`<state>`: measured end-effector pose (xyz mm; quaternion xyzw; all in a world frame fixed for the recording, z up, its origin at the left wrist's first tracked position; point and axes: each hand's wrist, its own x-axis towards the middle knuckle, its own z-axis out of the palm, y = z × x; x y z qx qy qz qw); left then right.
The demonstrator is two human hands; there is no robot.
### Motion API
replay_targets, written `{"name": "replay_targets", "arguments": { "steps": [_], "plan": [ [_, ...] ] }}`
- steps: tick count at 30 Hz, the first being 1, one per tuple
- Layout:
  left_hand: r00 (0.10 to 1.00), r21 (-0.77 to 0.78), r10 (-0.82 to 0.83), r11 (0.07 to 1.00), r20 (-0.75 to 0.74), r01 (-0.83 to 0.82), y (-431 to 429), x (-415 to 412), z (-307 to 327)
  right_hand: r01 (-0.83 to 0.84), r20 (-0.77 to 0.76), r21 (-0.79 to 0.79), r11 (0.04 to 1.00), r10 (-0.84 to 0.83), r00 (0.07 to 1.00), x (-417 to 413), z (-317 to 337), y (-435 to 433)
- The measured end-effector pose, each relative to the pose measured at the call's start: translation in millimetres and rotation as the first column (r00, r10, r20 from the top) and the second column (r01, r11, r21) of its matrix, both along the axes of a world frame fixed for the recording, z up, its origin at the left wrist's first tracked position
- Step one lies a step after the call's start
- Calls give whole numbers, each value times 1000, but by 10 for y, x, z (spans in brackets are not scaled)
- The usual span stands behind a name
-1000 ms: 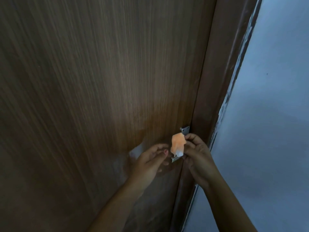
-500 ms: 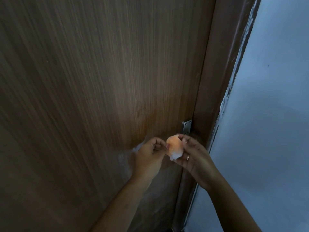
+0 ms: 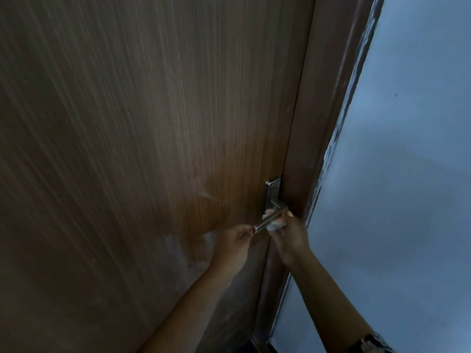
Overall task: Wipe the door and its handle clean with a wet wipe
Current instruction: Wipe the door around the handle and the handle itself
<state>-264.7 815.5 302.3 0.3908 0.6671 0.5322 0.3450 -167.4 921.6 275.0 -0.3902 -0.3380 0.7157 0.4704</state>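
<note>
the right hand (image 3: 288, 235) squeezes the wipe (image 3: 275, 224) on the handle (image 3: 267, 222); the left hand's (image 3: 235, 238) grip i cannot tell. the door (image 3: 153, 123) has one wet patch, so most looks undone.

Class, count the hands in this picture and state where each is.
2. The left hand is at the free end of the silver metal lever handle; the right hand holds a crumpled white wet wipe against the handle.

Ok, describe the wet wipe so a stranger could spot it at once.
On the big brown wooden door, find the silver lever handle near its right edge. The wet wipe is the small wad the right hand holds against that lever, the only soft, whitish thing there.
</note>
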Motion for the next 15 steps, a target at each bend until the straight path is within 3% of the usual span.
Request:
{"name": "replay_targets", "arguments": {
  "steps": [2,4,15],
  "plan": [
    [1000,1,-9,1000,-8,9,7,-35,21,-90,-350,-184,979,20,937,-76,54,-31],
    [1000,-18,-14,1000,-24,14,7,-82,35,-127,-455,-267,955,-9,890,-125,132,-9],
    [999,-129,2,992,51,4,-71,-316,-157,-92,-431,-368,925,-82,899,-393,159,-388]
  ]
}}
